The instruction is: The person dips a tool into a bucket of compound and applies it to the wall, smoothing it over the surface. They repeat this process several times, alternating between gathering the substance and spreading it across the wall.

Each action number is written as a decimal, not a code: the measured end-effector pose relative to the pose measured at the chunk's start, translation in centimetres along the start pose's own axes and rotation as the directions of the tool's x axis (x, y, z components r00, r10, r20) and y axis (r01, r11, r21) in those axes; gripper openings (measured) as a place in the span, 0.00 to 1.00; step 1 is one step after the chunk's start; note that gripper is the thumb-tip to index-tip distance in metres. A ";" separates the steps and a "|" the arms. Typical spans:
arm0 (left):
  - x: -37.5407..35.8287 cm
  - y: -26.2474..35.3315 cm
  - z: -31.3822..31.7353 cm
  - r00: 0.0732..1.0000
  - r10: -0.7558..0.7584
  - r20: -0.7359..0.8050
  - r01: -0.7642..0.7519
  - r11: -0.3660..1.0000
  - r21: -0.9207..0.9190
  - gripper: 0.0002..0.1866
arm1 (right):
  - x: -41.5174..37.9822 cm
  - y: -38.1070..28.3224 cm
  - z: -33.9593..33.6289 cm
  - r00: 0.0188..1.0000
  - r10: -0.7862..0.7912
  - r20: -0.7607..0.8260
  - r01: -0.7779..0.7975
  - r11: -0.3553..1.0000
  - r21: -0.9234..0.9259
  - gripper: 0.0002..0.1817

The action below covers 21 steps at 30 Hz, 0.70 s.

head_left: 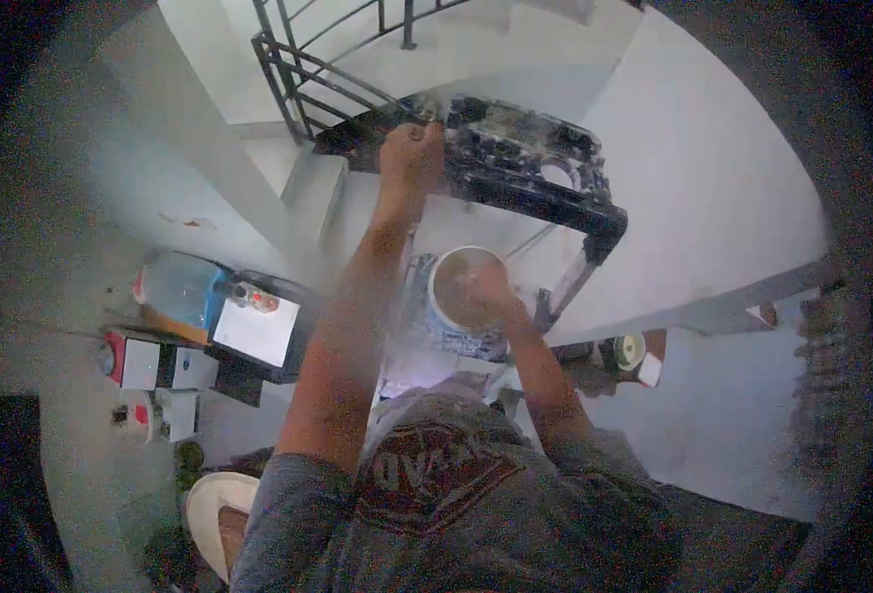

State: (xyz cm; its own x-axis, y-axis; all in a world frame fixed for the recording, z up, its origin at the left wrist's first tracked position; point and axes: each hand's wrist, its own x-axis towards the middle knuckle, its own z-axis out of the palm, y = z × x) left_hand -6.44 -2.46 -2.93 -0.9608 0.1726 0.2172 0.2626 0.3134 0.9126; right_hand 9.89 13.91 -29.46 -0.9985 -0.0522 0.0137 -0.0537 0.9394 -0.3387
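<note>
The left hand is curled closed at the left end of a dark, pale-spattered frame; blur hides whether it grips the frame or something small. The right hand reaches into a round white-rimmed container, over its brownish inside, and I cannot tell whether its fingers grasp anything. The container is below the frame's upper bar, in front of the person, above a blue-and-white patterned surface. A whitish round thing lies on the frame, and a dark metal railing stands beyond
</note>
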 end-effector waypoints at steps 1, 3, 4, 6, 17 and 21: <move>0.2 -0.3 0.3 0.999 0.028 -0.040 -0.028 1.000 0.003 0.22 | 0.1 0.8 1.9 1.000 -0.008 0.004 0.008 1.000 0.008 0.20; -0.3 -0.2 0.4 1.000 0.007 -0.028 -0.008 0.999 -0.031 0.22 | -0.5 2.5 5.7 0.999 0.002 -0.032 -0.007 0.990 -0.142 0.19; -0.6 0.0 0.3 1.000 -0.007 -0.015 0.006 0.997 -0.074 0.21 | -0.9 3.2 7.4 0.999 0.004 -0.052 -0.015 0.976 -0.217 0.18; -0.6 0.0 0.5 0.997 -0.061 0.038 0.064 0.995 -0.081 0.21 | -1.2 3.6 9.5 0.995 0.003 -0.095 -0.038 0.932 -0.361 0.18; 0.1 -2.0 2.0 0.997 0.070 -0.039 -0.069 0.997 0.045 0.21 | -9.4 -2.3 -8.2 0.880 0.473 -0.037 -0.231 0.494 0.838 0.15; 0.4 -3.0 2.5 0.990 0.143 -0.004 -0.143 0.989 0.022 0.21 | -11.6 -6.3 -12.7 0.807 0.554 -0.204 -0.126 0.499 0.858 0.17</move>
State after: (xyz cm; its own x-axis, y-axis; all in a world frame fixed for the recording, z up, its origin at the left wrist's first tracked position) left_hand -7.35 -0.98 -6.50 -0.9136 0.2118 0.3470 0.3992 0.3057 0.8644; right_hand 21.70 12.92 -15.54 -0.8365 0.5478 0.0148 0.1033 0.1842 -0.9774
